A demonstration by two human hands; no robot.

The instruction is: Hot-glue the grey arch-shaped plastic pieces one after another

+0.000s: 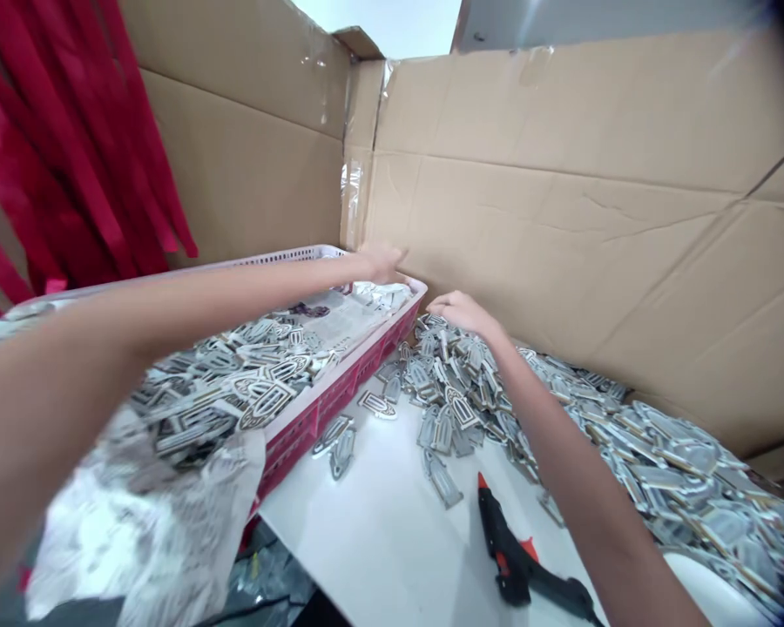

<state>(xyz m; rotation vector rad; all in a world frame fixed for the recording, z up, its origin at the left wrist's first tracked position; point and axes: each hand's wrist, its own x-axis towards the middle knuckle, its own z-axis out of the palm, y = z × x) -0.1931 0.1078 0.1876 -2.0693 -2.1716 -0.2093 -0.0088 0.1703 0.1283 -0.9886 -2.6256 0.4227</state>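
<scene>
My left hand (382, 264) reaches over the far right corner of the pink plastic basket (314, 418), its blurred fingers stretched apart and nothing visible in them. The basket is lined with printed paper (349, 313) and holds a heap of small grey-white pointed-arch cutouts (267, 387). My right hand (461, 311) is at the far end of a pile of similar cutouts (457, 374) on the white table (379, 514). Its fingers point left and are blurred together; whether they hold a piece is unclear.
A black hot glue gun (506, 544) with orange parts lies on the table near my right forearm. More cutouts (679, 470) are heaped at right, by a white round container (712, 592). Cardboard walls (562, 200) stand behind. Red ribbons (71, 131) hang at left.
</scene>
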